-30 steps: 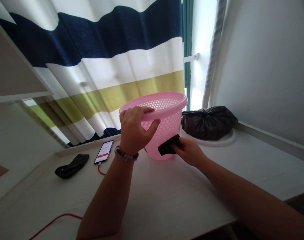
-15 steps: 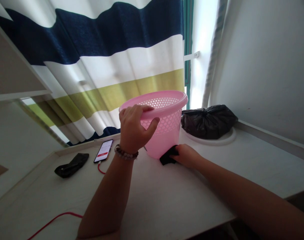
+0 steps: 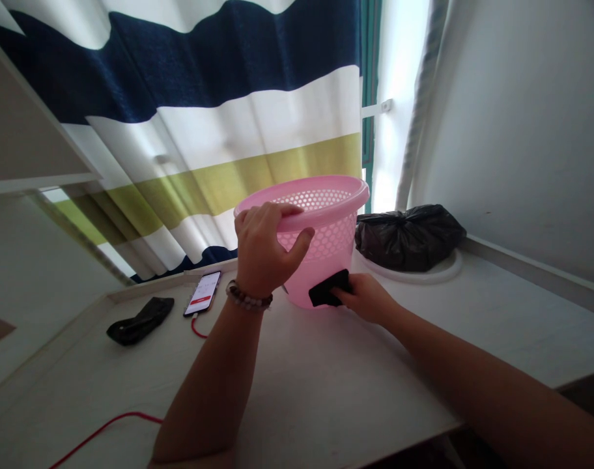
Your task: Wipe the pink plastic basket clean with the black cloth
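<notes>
A pink plastic wastebasket (image 3: 321, 260) with a perforated upper wall stands on the white table, leaning slightly. My left hand (image 3: 268, 247) is closed over its near rim, fingers inside and thumb outside. A beaded bracelet (image 3: 248, 296) circles that wrist. Low on the basket's front, my right hand (image 3: 368, 296) pinches a flat black cloth (image 3: 330, 288) against the outer wall. Whether the cloth is folded cannot be made out. The basket's far base is hidden.
Behind on the right, a tied black garbage bag (image 3: 409, 238) rests on a round white lid or tray (image 3: 443, 272). To the left lie a phone (image 3: 202, 293) with a red cable (image 3: 116, 420) and a crumpled black plastic bag (image 3: 141, 321). A striped curtain (image 3: 228, 150) hangs behind.
My right hand has moved the black cloth slightly upward on the basket's wall, from its bottom edge. My left hand keeps its hold on the rim.
</notes>
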`<state>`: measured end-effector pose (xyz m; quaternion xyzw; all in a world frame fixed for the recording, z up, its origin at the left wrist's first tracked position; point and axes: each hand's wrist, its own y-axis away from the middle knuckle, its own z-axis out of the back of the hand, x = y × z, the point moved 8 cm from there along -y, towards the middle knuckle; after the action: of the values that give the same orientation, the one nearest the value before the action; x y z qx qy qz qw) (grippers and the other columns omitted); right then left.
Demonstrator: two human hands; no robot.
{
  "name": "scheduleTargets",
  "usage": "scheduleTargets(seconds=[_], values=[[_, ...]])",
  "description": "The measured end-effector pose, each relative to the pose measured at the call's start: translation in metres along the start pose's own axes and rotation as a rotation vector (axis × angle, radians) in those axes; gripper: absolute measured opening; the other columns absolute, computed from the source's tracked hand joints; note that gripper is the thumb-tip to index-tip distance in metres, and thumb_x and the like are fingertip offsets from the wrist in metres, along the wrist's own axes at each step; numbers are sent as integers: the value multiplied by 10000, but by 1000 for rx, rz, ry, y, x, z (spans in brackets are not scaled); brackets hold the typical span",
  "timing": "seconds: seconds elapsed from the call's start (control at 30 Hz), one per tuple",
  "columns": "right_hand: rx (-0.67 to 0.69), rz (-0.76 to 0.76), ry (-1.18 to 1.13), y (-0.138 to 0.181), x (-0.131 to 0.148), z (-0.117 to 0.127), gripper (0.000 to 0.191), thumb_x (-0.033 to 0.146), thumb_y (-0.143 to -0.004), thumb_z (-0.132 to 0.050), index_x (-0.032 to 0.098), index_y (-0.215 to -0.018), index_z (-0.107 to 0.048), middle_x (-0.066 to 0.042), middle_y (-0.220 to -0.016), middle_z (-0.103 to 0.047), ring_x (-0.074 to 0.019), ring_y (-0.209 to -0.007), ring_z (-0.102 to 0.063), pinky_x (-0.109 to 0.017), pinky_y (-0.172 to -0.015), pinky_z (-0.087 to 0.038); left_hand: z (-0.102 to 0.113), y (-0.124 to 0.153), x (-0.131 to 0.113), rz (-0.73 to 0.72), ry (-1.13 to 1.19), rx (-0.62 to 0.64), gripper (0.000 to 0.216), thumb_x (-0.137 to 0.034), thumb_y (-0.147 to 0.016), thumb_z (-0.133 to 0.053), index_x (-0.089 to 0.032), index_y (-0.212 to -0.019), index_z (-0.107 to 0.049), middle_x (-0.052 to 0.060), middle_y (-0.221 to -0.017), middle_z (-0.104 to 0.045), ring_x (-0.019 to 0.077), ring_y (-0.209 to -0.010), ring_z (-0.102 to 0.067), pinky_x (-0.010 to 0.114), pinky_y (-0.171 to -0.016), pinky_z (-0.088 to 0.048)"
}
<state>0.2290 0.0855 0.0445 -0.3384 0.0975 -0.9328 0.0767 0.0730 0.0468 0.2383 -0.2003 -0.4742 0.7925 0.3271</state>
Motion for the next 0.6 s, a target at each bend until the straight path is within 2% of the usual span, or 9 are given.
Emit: scheduleTargets(seconds=[0.13, 0.37, 0.47, 0.6], values=[[101, -30, 130, -4, -11, -18, 269, 397, -764, -594, 157, -820, -701, -105, -824, -702, -211, -715, -624, -264, -587, -385, -1, 0, 0, 1, -10, 5, 279, -382, -765, -596, -224, -993, -561, 32, -974, -626, 230, -959, -539, 414, -958, -320], [79, 0, 131, -2, -7, -17, 272, 421, -771, -582, 167, -747, -674, -88, -776, -692, -205, -670, -612, -271, -560, -369, 0, 0, 0, -2, 2, -3, 273, -373, -761, -603, -221, -984, -560, 27, -967, -627, 222, -951, -540, 408, -957, -325], [40, 66, -24, 0, 4, -9, 294, 420, -828, -524, 169, -755, -659, -61, -735, -686, -178, -646, -613, -252, -558, -391, 0, 0, 0, -2, -2, -6, 274, -374, -761, -601, -221, -985, -562, 29, -968, -627, 225, -951, -540, 412, -956, -326], [-73, 182, -398, 2, 20, 9, 317, 423, -869, -483, 163, -738, -608, -19, -584, -629, -138, -511, -579, -232, -497, -409, 0, 0, 0, -4, -5, -15, 272, -374, -758, -603, -218, -976, -558, 29, -960, -628, 223, -935, -542, 413, -952, -330]])
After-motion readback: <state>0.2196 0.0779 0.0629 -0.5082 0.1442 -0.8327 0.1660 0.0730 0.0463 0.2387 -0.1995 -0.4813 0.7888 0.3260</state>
